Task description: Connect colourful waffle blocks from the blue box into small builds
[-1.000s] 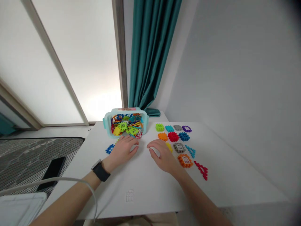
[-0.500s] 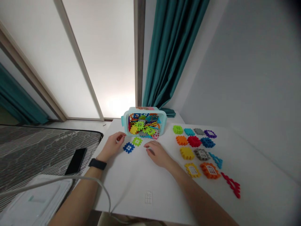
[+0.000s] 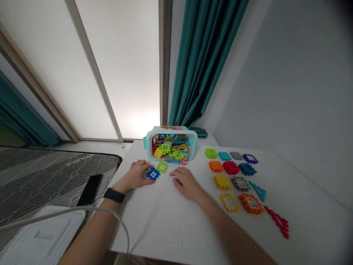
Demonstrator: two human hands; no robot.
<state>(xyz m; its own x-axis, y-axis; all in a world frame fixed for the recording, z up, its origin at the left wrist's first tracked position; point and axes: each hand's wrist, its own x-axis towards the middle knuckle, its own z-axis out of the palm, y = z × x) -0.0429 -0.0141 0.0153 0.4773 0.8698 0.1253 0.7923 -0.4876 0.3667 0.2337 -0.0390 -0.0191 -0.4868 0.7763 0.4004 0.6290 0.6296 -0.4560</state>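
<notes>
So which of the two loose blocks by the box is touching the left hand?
The blue waffle block, pressed against the left hand; the lime-green waffle block lies just beyond it, clear of the hand.

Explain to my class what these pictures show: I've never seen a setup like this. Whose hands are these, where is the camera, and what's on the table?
These are a person's own two bare hands; no machine is involved. All three pictures come from one camera worn on the person's head, looking forward and down. On the white table stands a pale turquoise plastic box full of colourful interlocking plastic pieces. More pieces lie in rows to the right. The left hand, wearing a black wristband, rests beside a blue piece, near a green one. The right hand lies open on the table. Neither hand clearly holds anything.
</notes>
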